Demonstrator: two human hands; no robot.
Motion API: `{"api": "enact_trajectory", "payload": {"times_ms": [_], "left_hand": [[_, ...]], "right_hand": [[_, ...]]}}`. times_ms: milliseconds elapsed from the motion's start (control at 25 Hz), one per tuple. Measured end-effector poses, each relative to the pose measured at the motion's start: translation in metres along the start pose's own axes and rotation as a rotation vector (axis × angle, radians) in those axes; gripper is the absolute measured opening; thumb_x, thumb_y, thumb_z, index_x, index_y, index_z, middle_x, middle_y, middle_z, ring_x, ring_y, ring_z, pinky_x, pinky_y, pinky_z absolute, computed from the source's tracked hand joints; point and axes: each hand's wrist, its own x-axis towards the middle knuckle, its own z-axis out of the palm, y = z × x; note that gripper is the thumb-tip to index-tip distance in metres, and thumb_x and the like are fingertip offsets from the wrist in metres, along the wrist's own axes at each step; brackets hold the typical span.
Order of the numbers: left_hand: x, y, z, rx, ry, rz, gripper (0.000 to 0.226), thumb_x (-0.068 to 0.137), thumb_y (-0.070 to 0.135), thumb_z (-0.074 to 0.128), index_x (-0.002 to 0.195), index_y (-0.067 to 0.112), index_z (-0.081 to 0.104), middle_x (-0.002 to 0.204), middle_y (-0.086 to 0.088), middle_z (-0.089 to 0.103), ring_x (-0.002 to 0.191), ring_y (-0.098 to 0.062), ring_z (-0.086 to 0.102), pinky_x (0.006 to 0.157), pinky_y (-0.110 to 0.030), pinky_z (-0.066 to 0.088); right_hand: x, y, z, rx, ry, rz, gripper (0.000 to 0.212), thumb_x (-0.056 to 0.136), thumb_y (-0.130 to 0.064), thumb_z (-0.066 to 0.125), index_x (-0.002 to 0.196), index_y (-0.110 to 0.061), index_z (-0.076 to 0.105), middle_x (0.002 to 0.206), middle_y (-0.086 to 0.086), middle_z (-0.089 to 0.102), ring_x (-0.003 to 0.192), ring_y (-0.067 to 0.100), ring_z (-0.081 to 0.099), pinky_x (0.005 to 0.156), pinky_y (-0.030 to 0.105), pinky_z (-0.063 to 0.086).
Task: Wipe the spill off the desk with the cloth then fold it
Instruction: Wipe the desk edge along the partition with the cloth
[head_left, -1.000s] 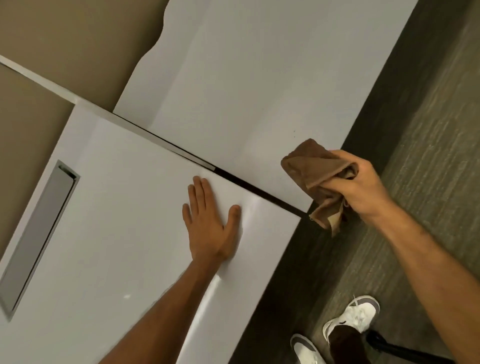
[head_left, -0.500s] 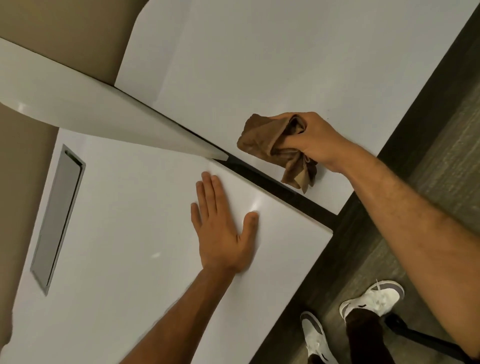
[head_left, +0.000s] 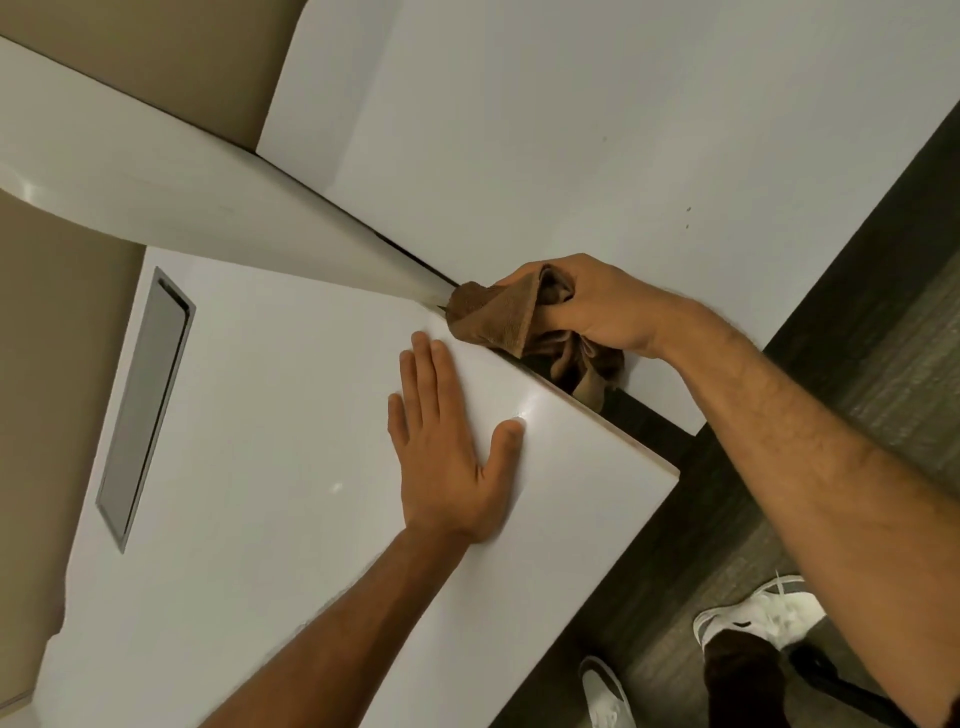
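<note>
My right hand (head_left: 597, 306) grips a bunched brown cloth (head_left: 498, 314) over the dark gap between the two white desks. One end of the cloth lies on the near desk's (head_left: 260, 415) far edge and the loose end hangs into the gap. My left hand (head_left: 447, 452) rests flat on the near desk, fingers straight and spread, just below the cloth. A small glossy wet spot (head_left: 519, 413) shows by the left thumb tip, and another (head_left: 335, 487) lies to the left of that hand.
A second white desk (head_left: 571, 130) lies beyond the gap, with a white divider panel (head_left: 156, 176) rising along it. A grey cable-tray slot (head_left: 143, 400) is set in the near desk at the left. Dark carpet (head_left: 857, 364) and my white shoes (head_left: 758, 613) are at the right.
My right hand has carried the cloth from beyond the desk's edge leftward and down to the gap, beside my left hand. The left hand has stayed flat on the desk.
</note>
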Motion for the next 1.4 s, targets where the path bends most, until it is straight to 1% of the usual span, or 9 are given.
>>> {"api": "enact_trajectory", "payload": {"times_ms": [280,440,600,720,840,960,1200,1320,1400], "left_hand": [[-0.001,0.001,0.000,-0.001,-0.004,-0.014,0.091,0.093,0.081,0.015,0.165,0.030,-0.008,0.174,0.013,-0.012,0.161,-0.010,-0.011,0.129,-0.040,-0.006],[-0.002,0.001,0.001,-0.014,0.005,-0.014,0.089,0.092,0.081,0.016,0.164,0.035,-0.011,0.174,0.015,-0.013,0.161,-0.009,-0.010,0.128,-0.037,-0.008],[0.000,0.002,0.001,-0.014,0.001,-0.035,0.087,0.094,0.073,0.027,0.163,0.036,-0.011,0.174,0.016,-0.012,0.161,-0.010,-0.009,0.127,-0.036,-0.010],[-0.001,0.003,0.001,-0.016,0.007,-0.026,0.086,0.094,0.072,0.026,0.163,0.038,-0.013,0.174,0.016,-0.013,0.161,-0.009,-0.010,0.127,-0.036,-0.010],[-0.003,0.001,0.001,-0.004,0.004,-0.012,0.086,0.096,0.070,0.025,0.165,0.032,-0.010,0.174,0.013,-0.014,0.161,-0.009,-0.012,0.129,-0.039,-0.007],[-0.002,0.000,0.002,0.008,0.002,-0.016,0.088,0.097,0.068,0.025,0.167,0.024,-0.006,0.175,0.010,-0.012,0.161,-0.010,-0.013,0.130,-0.041,-0.005],[-0.003,-0.002,0.001,0.007,-0.001,-0.002,0.088,0.098,0.067,0.027,0.167,0.024,-0.006,0.175,0.010,-0.012,0.161,-0.010,-0.012,0.131,-0.046,-0.002],[-0.003,-0.001,0.002,0.007,0.001,-0.005,0.088,0.097,0.068,0.027,0.166,0.026,-0.007,0.174,0.012,-0.013,0.161,-0.010,-0.012,0.131,-0.046,-0.002],[-0.002,-0.001,0.001,0.010,-0.006,-0.016,0.088,0.097,0.068,0.026,0.166,0.026,-0.007,0.174,0.011,-0.013,0.161,-0.010,-0.013,0.131,-0.045,-0.003]], "right_hand": [[-0.055,0.023,-0.005,0.133,0.011,0.020,0.025,0.087,-0.040,0.075,0.111,-0.045,0.073,0.115,-0.014,0.075,0.109,0.003,0.070,0.087,0.011,0.053],[-0.086,0.031,-0.022,0.138,0.019,0.052,0.041,0.073,-0.059,0.079,0.110,-0.043,0.074,0.111,-0.009,0.077,0.106,0.008,0.072,0.093,0.030,0.056],[-0.080,0.026,-0.030,0.323,0.234,0.011,0.030,0.082,-0.052,0.070,0.110,-0.041,0.073,0.109,-0.007,0.078,0.102,0.011,0.074,0.084,0.024,0.060],[-0.056,0.014,-0.012,0.396,0.250,0.006,0.030,0.095,-0.044,0.064,0.122,-0.033,0.068,0.113,-0.004,0.077,0.106,0.014,0.073,0.081,0.022,0.059],[-0.033,0.012,0.023,0.325,0.176,0.033,0.034,0.098,-0.040,0.063,0.128,-0.027,0.066,0.116,-0.005,0.076,0.109,0.012,0.072,0.089,0.024,0.058],[-0.024,0.020,0.049,0.259,0.188,0.088,0.046,0.094,-0.049,0.064,0.137,-0.032,0.059,0.125,-0.008,0.071,0.116,0.011,0.067,0.105,0.034,0.050],[-0.040,0.037,0.043,0.228,0.218,0.124,0.020,0.094,-0.041,0.069,0.114,-0.045,0.065,0.102,-0.024,0.076,0.093,-0.005,0.071,0.071,0.008,0.054],[-0.045,0.034,0.041,0.102,0.236,0.095,0.019,0.099,-0.034,0.063,0.117,-0.034,0.069,0.100,-0.017,0.077,0.092,-0.004,0.071,0.071,0.007,0.052],[-0.039,0.024,0.041,0.203,0.327,0.052,0.016,0.101,-0.029,0.061,0.113,-0.038,0.066,0.095,-0.026,0.076,0.091,-0.010,0.069,0.071,0.004,0.050]]}}
